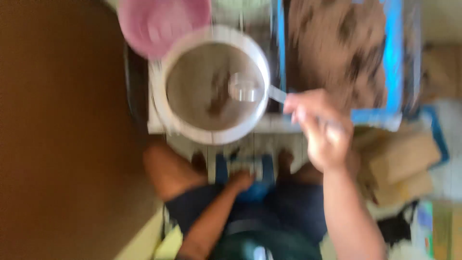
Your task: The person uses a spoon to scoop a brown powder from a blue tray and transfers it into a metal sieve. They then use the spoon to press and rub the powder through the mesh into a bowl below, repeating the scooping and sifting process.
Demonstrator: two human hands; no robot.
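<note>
Floor: blue-rimmed tray (394, 58), cardboard packages (409, 163).

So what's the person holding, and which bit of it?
The right hand holds a clear scoop by the end of its handle, its cup over the white bowl. The left hand is too blurred to tell.

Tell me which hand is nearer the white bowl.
Right. The right hand holds a clear scoop that reaches into the white bowl. The left hand is lower, down between the knees.
</note>
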